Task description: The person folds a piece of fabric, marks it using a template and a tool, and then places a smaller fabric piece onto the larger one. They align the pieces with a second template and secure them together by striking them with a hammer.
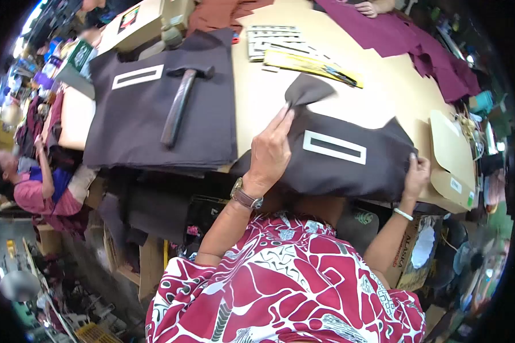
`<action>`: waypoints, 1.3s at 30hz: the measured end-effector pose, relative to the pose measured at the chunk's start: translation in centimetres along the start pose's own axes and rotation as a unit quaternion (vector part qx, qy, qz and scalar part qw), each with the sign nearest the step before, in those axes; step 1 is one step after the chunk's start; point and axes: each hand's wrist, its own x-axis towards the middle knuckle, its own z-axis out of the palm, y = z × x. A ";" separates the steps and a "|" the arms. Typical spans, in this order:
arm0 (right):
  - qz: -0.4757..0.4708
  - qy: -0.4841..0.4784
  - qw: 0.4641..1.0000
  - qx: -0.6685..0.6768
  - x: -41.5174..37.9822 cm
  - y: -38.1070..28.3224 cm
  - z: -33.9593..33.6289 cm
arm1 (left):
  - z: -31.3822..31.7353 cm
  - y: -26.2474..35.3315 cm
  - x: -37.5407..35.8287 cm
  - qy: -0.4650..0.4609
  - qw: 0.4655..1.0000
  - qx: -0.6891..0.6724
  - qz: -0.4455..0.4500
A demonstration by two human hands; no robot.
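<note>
A dark brown fabric piece (337, 177) with a white rectangular frame-shaped patch (335, 147) lies partly over the table's front edge before me. My left hand (272, 148) pinches its upper left corner, and a blurred flap of cloth stands up past the fingertips. At the opposite side, my right hand (416, 174) grips the right edge, its thumb partly hidden. To the left is a stack of similar dark fabric pieces (137, 123), the top one bearing another white frame patch (137, 76). A hammer (183, 106) rests on that stack.
Patterned black-and-white strips (272, 39) and a yellow strip (313, 67) lie on the table (257, 103). Maroon fabric (395, 40) covers the far right, near another person's hand (366, 8). Cardboard boxes (452, 160) stand at the right; a co-worker (46, 188) is at left.
</note>
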 end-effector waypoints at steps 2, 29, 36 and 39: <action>-0.039 -0.010 0.989 0.139 1.5 -1.7 0.7 | -3.7 1.9 2.4 0.035 0.999 -0.019 0.007; -0.298 -0.245 0.915 0.120 -5.8 -26.8 38.2 | -24.8 -27.4 12.4 0.121 0.812 0.553 -0.145; 0.095 -0.422 0.837 0.334 -4.2 -23.7 35.5 | -18.1 -23.7 11.7 0.029 0.890 0.445 -0.090; 0.115 -0.534 0.783 0.299 -4.7 -22.4 34.0 | -18.5 -24.3 11.7 -0.001 0.897 0.429 -0.110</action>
